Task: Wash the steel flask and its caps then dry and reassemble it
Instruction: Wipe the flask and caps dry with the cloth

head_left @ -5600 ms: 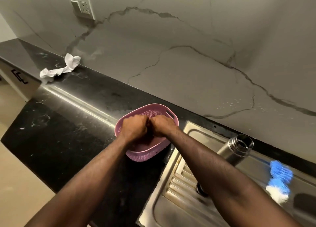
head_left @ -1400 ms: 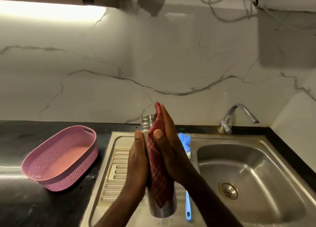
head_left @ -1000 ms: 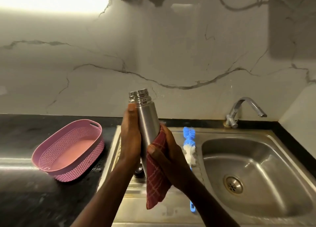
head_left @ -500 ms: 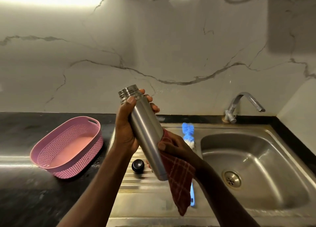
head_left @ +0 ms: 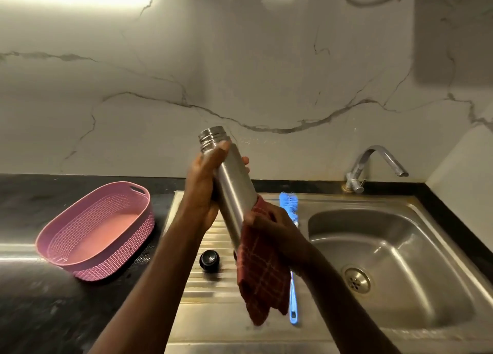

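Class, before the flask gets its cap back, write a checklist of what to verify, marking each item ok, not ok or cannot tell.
1. Flask held firmly by left hand: ok.
2. Cloth in right hand against flask's lower end: ok.
3. Flask mouth uncapped: ok.
4. Black cap within reach on the drainboard: ok.
5. Flask inside dry: cannot tell.
6. Cap dry: cannot tell.

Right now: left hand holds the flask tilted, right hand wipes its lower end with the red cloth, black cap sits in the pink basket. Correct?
One error: the black cap is not in the pink basket; the head view shows it on the sink's ribbed drainboard, beside the basket. The rest holds: left hand grips the tilted flask, right hand presses the red cloth to its lower end.
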